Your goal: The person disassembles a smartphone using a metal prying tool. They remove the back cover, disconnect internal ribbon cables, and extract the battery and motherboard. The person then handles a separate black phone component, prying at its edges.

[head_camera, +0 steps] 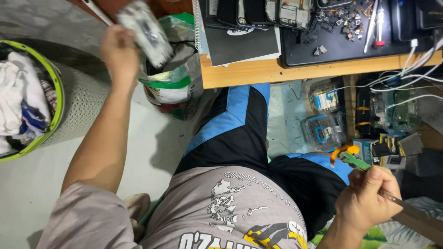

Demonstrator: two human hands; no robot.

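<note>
Phone frame (144, 31), blurred and greyish, is held closed in the left hand (119, 51), up beside the counter's (295, 70) left corner, above a green-and-white bag (173, 85). A small green circuit board (354, 161) is pinched in the right hand (369, 199), below the counter's front edge.

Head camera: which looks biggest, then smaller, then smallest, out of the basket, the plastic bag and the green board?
1. Basket, though the picture's edge cuts it.
2. Plastic bag.
3. Green board in the right hand, though nearest the camera.
</note>
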